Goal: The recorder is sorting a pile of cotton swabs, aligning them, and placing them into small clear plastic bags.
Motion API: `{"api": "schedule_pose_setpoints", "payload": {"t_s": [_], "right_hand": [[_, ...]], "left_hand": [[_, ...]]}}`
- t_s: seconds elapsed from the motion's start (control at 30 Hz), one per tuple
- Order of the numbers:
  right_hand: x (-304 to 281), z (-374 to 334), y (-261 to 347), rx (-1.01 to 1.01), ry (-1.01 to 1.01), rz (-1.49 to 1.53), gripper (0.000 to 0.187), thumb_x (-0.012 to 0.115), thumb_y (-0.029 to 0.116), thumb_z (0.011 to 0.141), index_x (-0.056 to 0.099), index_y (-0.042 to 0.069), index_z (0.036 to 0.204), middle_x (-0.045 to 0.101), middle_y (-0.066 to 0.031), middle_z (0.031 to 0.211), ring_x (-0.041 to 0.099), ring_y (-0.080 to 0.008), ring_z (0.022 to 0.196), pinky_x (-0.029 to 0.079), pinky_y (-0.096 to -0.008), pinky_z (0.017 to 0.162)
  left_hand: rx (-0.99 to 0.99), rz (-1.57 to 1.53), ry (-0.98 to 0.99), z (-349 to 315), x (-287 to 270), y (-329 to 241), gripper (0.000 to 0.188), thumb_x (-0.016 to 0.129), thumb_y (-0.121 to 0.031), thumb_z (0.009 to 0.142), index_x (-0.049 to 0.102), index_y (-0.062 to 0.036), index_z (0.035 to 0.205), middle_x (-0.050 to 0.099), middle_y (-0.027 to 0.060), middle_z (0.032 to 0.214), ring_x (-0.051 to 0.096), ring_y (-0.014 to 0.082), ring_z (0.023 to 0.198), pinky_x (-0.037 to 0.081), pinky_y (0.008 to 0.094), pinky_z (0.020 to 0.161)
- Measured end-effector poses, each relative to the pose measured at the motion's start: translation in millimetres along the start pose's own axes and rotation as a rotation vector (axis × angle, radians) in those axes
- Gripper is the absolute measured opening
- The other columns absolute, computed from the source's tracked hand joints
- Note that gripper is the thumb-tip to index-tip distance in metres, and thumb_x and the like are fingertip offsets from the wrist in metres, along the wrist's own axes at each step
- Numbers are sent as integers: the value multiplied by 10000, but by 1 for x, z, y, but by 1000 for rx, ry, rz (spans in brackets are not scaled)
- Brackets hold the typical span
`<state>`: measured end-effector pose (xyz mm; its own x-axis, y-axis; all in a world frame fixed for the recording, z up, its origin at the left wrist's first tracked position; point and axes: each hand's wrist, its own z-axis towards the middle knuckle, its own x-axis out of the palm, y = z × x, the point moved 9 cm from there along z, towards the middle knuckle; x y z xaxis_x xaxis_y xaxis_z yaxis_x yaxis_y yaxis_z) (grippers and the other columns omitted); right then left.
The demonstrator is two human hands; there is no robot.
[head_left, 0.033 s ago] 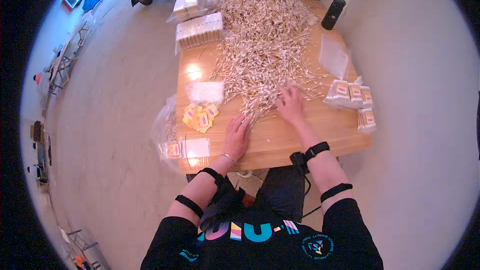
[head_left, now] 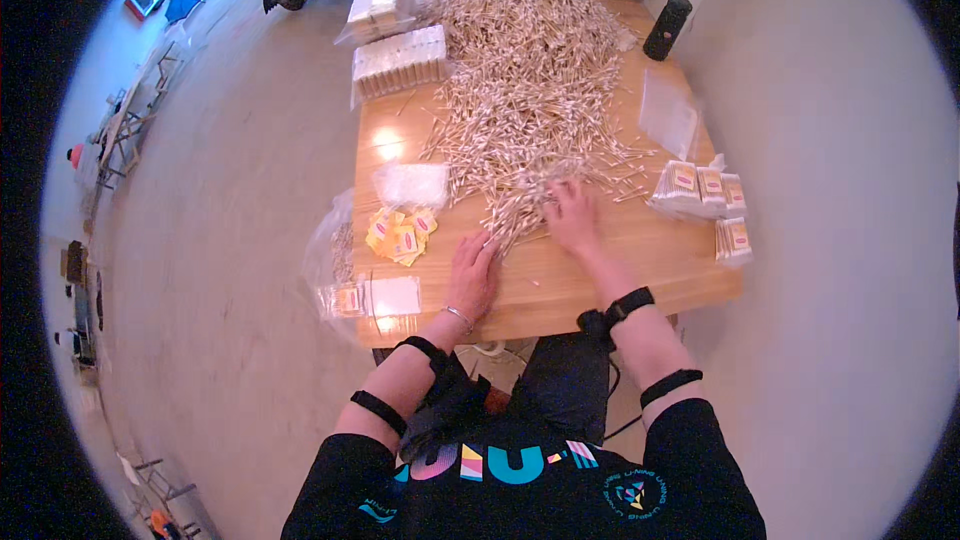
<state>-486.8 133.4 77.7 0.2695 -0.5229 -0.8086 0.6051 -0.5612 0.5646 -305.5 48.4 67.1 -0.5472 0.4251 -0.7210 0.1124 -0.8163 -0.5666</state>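
Observation:
A big heap of cotton swabs (head_left: 530, 70) with pale stems and white tips covers the table's middle, narrowing toward me. At its near left tip lies my left hand (head_left: 473, 273), flat on the wood with fingers stretched out and fingertips touching the nearest swabs. On the right side of that same narrow end rests my right hand (head_left: 573, 215). Its fingers are spread over the swabs' edge, and I see nothing gripped in it. One loose swab (head_left: 535, 283) lies between my hands and the table's near edge.
Yellow cards (head_left: 402, 236) and a clear bag (head_left: 413, 184) lie left on the wooden table (head_left: 620, 285). Farther back stand wrapped swab packs (head_left: 400, 62). Labelled packs (head_left: 700, 187) sit at the right edge, behind them a flat clear bag (head_left: 667, 115) and a black cylinder (head_left: 667, 27).
My right hand has shifted slightly to the left and toward me along the swabs' edge. My left hand has stayed in place.

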Motion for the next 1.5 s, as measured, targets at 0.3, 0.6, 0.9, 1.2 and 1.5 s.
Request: {"api": "schedule_pose_setpoints", "payload": {"t_s": [0.3,0.6,0.9,1.2,1.5], "right_hand": [[42,-42,99,-448,85,-65,413,541,174,801,520,101,1207,444,-107,1280,397,-323,1168,311,-431,1010],[2,-20,19,-127,-38,-443,465,500,190,830,445,86,1280,399,-74,1361,283,-318,1291,195,-492,1069],[46,-45,64,-391,217,-401,449,473,241,865,436,142,1302,362,-31,1398,236,-310,1326,130,-515,1091],[20,-66,56,-348,150,-361,460,551,244,827,475,151,1271,389,-47,1368,283,-303,1286,175,-514,1070],[16,-69,29,-241,-53,-460,417,589,215,795,532,183,1208,463,-24,1296,363,-264,1229,226,-486,1057]], "left_hand": [[-68,-51,-96,0,-10,3,243,593,-10,766,553,-32,1004,544,163,1055,503,353,1020,423,423,885],[-112,-161,-128,-4,-10,8,159,608,-33,779,553,-15,927,541,165,1016,507,347,977,430,415,865],[1,-123,-123,-3,-17,-1,194,585,29,747,548,-8,934,539,151,981,509,352,962,404,416,918],[-118,-210,-228,-5,-22,2,189,589,21,757,567,-4,943,555,168,1030,516,355,1007,392,423,946],[-224,-373,-149,-18,-13,38,173,582,5,770,589,-19,942,588,155,1030,532,334,1007,389,413,951]]}}
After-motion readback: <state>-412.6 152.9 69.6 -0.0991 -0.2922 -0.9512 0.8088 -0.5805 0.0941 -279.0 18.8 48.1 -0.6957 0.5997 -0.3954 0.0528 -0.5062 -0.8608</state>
